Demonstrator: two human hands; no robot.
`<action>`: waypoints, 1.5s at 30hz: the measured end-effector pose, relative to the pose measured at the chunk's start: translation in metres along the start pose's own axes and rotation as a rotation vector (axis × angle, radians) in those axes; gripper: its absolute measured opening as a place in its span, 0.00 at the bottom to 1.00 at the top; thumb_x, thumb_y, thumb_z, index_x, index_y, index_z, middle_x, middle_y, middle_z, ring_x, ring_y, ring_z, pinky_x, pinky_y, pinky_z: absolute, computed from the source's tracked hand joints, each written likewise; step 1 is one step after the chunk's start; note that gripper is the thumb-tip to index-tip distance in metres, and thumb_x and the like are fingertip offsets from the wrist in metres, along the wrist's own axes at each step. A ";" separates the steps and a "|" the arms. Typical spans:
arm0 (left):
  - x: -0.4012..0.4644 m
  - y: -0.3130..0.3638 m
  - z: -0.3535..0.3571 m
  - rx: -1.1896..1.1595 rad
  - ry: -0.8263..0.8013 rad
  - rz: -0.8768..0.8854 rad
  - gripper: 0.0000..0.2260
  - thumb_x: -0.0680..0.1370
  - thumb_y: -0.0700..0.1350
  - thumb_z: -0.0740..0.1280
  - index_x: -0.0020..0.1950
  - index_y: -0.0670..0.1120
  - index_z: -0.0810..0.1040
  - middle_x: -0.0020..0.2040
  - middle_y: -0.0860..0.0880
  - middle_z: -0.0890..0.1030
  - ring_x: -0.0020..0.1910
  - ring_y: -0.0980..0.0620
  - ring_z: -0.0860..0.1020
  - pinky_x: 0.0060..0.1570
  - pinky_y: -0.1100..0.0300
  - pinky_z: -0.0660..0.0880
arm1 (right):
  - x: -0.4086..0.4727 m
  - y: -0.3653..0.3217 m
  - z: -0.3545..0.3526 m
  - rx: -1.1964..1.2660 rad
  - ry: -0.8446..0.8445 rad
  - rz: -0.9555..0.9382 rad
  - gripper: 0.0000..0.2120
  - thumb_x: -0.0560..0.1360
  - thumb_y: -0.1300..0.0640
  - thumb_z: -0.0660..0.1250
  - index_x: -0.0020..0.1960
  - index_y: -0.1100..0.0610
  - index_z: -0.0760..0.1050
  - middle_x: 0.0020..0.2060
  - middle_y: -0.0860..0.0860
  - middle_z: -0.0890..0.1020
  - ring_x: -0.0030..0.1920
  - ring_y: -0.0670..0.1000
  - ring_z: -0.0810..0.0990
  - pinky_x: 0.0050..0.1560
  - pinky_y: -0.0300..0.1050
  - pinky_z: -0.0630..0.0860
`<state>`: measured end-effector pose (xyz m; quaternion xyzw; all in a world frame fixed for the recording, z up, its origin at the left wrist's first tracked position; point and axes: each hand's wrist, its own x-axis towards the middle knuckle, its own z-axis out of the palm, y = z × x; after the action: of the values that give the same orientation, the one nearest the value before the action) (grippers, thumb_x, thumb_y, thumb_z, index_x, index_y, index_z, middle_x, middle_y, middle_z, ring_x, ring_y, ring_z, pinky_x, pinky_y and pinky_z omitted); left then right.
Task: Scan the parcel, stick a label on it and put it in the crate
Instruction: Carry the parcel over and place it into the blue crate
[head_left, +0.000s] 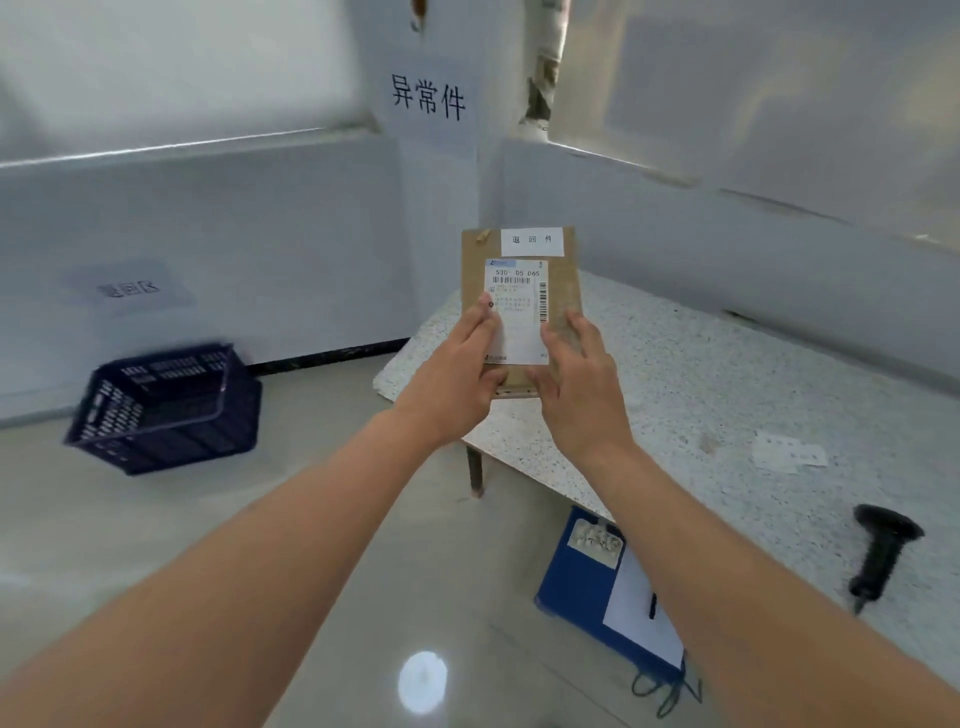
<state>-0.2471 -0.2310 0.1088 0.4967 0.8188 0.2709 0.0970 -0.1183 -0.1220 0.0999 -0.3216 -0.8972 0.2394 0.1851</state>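
I hold a flat brown cardboard parcel upright in front of me, above the table's left corner. It carries a white shipping label with barcodes and a small white sticker with printed characters near its top edge. My left hand grips its lower left side, thumb underneath. My right hand grips its lower right side. A dark blue slatted crate sits on the floor to the left, with a clear liner inside. The black handheld scanner lies on the table at the right.
A speckled white table fills the right side. A blue clipboard with white paper and a pen lies at its front edge. A sheet of small white labels rests on the table. White walls stand behind, with a printed sign.
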 end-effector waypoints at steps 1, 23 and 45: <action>-0.005 -0.013 -0.011 -0.003 0.010 -0.009 0.31 0.82 0.39 0.67 0.82 0.40 0.58 0.85 0.49 0.52 0.82 0.48 0.57 0.74 0.62 0.56 | 0.003 -0.016 0.009 0.008 -0.004 -0.013 0.26 0.81 0.62 0.69 0.77 0.57 0.70 0.79 0.58 0.63 0.71 0.65 0.70 0.71 0.55 0.68; -0.088 -0.342 -0.231 -0.008 0.155 -0.249 0.30 0.81 0.39 0.68 0.81 0.39 0.60 0.84 0.46 0.54 0.81 0.45 0.59 0.72 0.61 0.59 | 0.093 -0.338 0.249 0.045 -0.144 -0.263 0.23 0.80 0.61 0.70 0.74 0.60 0.73 0.77 0.60 0.66 0.69 0.65 0.73 0.70 0.58 0.70; -0.082 -0.661 -0.361 -0.004 0.246 -0.614 0.32 0.81 0.42 0.70 0.82 0.39 0.59 0.84 0.47 0.55 0.81 0.47 0.57 0.74 0.63 0.53 | 0.257 -0.561 0.501 0.074 -0.487 -0.504 0.26 0.79 0.56 0.73 0.74 0.62 0.73 0.74 0.60 0.67 0.69 0.65 0.72 0.69 0.56 0.72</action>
<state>-0.8639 -0.6654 0.0439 0.1902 0.9353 0.2887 0.0756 -0.8219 -0.4870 0.0441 -0.0166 -0.9569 0.2883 0.0306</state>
